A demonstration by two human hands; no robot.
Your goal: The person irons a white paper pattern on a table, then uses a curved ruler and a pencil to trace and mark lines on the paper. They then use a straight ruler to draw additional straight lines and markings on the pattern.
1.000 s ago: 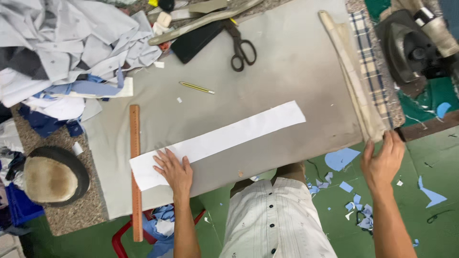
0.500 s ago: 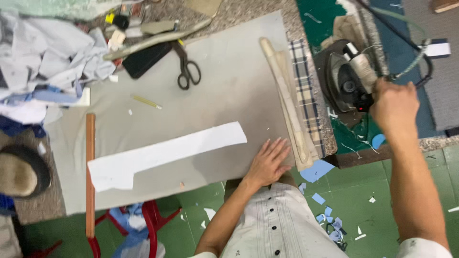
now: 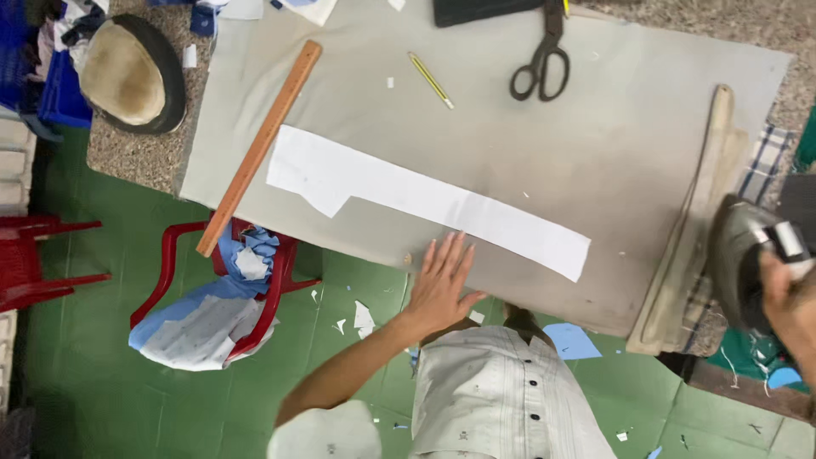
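A long white paper pattern strip (image 3: 425, 200) lies across the grey cloth-covered table (image 3: 595, 153). My left hand (image 3: 442, 285) rests flat at the table's near edge, fingers spread, its fingertips just touching the strip's lower edge. My right hand (image 3: 786, 297) is at the far right edge of the view, closed around the handle of a dark clothes iron (image 3: 741, 259). The iron sits beside a long padded pressing board (image 3: 693, 238).
A wooden ruler (image 3: 259, 144) lies diagonally at the table's left edge. Black scissors (image 3: 541, 64) and a yellow pencil (image 3: 430, 80) lie further back. A red chair (image 3: 225, 289) holding blue and white cloth stands below the table. A round pad (image 3: 132, 76) sits at the upper left.
The view swung back left over the table. My left hand slid left along the near edge to the strip. My right hand still grips the iron, now at the frame's right edge.
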